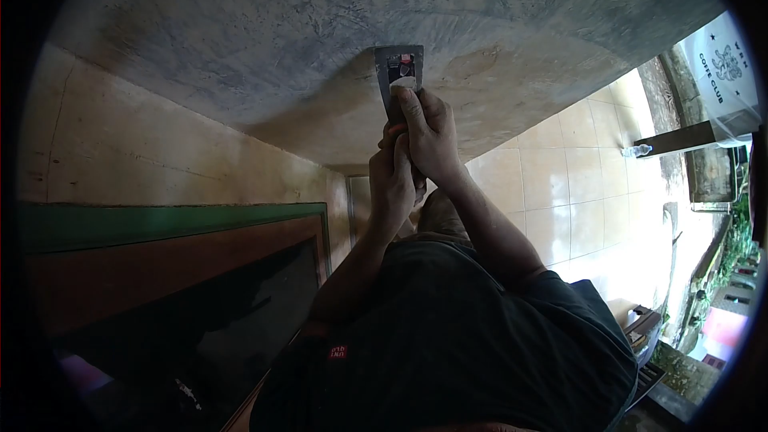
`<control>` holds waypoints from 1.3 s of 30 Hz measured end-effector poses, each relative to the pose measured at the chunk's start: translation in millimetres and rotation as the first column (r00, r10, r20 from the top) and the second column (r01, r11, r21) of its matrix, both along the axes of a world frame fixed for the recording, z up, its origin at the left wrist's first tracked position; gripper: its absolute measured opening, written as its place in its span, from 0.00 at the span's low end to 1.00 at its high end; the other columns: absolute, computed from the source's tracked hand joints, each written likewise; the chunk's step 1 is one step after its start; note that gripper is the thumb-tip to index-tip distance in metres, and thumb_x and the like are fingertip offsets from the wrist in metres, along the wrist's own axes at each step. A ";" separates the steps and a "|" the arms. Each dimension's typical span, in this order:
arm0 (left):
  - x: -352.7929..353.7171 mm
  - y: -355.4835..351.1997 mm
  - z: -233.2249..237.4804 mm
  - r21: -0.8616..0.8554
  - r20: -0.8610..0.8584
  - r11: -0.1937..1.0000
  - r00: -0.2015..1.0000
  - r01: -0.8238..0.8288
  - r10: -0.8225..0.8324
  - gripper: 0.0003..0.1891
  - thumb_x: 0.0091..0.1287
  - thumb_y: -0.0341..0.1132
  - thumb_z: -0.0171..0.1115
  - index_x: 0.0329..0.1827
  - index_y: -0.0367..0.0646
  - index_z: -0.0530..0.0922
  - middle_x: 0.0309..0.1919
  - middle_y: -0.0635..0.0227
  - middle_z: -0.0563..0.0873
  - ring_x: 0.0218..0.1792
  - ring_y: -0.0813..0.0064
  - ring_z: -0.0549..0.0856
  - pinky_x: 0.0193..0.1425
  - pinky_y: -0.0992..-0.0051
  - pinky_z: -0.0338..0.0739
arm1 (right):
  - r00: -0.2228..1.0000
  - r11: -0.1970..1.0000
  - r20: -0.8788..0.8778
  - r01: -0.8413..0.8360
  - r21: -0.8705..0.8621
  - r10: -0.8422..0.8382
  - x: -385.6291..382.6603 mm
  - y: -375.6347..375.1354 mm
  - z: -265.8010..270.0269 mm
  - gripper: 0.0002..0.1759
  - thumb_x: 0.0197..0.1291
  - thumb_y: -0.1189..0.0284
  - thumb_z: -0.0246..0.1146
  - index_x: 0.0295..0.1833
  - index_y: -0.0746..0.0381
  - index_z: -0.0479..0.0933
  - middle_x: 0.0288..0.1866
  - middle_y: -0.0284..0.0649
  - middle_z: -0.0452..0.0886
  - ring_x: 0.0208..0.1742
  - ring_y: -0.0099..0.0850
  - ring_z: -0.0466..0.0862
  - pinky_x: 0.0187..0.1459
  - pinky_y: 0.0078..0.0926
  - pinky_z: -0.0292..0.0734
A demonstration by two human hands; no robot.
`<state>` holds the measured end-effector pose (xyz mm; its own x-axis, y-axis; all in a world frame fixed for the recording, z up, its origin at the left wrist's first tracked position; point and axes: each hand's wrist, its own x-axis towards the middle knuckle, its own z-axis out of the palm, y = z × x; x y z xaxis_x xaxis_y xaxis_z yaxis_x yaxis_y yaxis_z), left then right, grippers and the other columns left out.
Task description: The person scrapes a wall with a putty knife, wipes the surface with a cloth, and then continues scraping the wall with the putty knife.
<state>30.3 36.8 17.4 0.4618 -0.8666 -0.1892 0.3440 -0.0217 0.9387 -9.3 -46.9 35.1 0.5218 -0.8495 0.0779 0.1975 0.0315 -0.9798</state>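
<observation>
A putty knife with a broad dark blade (385,72) is held up against the grey, unevenly coated wall (264,24). My left hand (390,180) is wrapped round its handle, lower down. Just above it, my right hand (432,132) grips the tool near the base of the blade, the thumb pointing up along it. A small pale patch (404,84) shows on the blade by the thumb tip. Most of the handle is hidden by my fingers.
A green and brown framed window (184,220) lies at the lower left. Tiled floor (552,168) stretches to the right, with a clear plastic bottle (638,150) on a ledge by a white printed banner (724,72). Items stand at the lower right.
</observation>
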 end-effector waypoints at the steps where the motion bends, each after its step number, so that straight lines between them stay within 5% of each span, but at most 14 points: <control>1: 0.0 -2.4 1.7 -0.009 -0.005 1.000 1.000 0.000 0.000 0.19 0.75 0.48 0.36 0.48 0.41 0.68 0.11 0.77 0.63 0.06 0.87 0.62 0.06 0.83 0.55 | 1.000 1.000 -0.024 0.005 0.012 -0.005 -2.0 3.0 0.8 0.18 0.69 0.64 0.52 0.40 0.70 0.77 0.21 0.37 0.77 0.23 0.21 0.78 0.25 0.23 0.71; 5: -2.0 -3.4 -9.9 -0.016 0.042 0.999 0.998 -0.047 0.048 0.18 0.75 0.48 0.37 0.48 0.42 0.68 0.11 0.78 0.63 0.06 0.87 0.62 0.06 0.83 0.54 | 0.998 0.993 0.005 0.067 -0.102 -0.067 3.5 -2.1 -20.8 0.18 0.69 0.64 0.52 0.39 0.70 0.76 0.20 0.37 0.76 0.22 0.22 0.79 0.23 0.22 0.71; 20: 2.0 -0.8 11.7 -0.031 -0.034 0.999 0.999 -0.027 0.026 0.17 0.75 0.44 0.41 0.39 0.39 0.71 0.11 0.77 0.67 0.09 0.88 0.65 0.10 0.82 0.56 | 0.998 0.998 0.007 -0.058 0.016 0.058 0.6 1.8 15.2 0.18 0.71 0.63 0.50 0.42 0.69 0.75 0.22 0.36 0.76 0.20 0.23 0.78 0.23 0.22 0.74; 23: 0.1 1.5 0.7 0.021 -0.134 0.998 0.989 -0.060 0.062 0.16 0.75 0.43 0.41 0.40 0.39 0.71 0.11 0.77 0.67 0.09 0.88 0.65 0.10 0.81 0.56 | 0.998 0.984 -0.051 0.026 -0.175 -0.036 2.2 0.6 -11.4 0.18 0.71 0.64 0.50 0.42 0.69 0.75 0.23 0.36 0.77 0.21 0.22 0.77 0.24 0.21 0.74; 24: 1.1 1.4 0.1 0.025 -0.067 0.998 0.996 -0.055 0.056 0.16 0.75 0.42 0.41 0.40 0.39 0.71 0.11 0.76 0.67 0.09 0.88 0.65 0.11 0.81 0.57 | 0.999 1.000 -0.046 -0.015 0.005 0.015 0.1 4.5 -0.8 0.18 0.71 0.63 0.50 0.44 0.69 0.75 0.23 0.36 0.77 0.23 0.21 0.77 0.26 0.20 0.74; 31: 0.2 3.3 2.3 -0.005 -0.032 0.998 0.998 -0.062 0.062 0.15 0.75 0.41 0.42 0.42 0.38 0.72 0.12 0.75 0.69 0.11 0.88 0.68 0.13 0.82 0.59 | 1.000 1.000 -0.009 -0.011 0.009 0.011 2.9 3.2 1.0 0.19 0.71 0.62 0.50 0.43 0.70 0.74 0.23 0.35 0.76 0.21 0.21 0.77 0.25 0.22 0.76; 39: 0.1 1.3 -2.5 0.012 0.013 0.999 0.999 -0.046 0.046 0.17 0.75 0.44 0.39 0.46 0.40 0.70 0.12 0.76 0.67 0.08 0.87 0.65 0.10 0.82 0.57 | 0.997 0.980 -0.043 0.050 -0.194 -0.059 6.0 -0.1 -12.8 0.19 0.71 0.62 0.50 0.41 0.69 0.74 0.21 0.37 0.75 0.20 0.24 0.78 0.24 0.23 0.76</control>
<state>30.4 38.1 14.9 0.5033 -0.8422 -0.1932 0.3327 -0.0175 0.9429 -3.2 -47.0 22.3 0.4824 -0.8483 0.2185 0.1457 -0.1683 -0.9749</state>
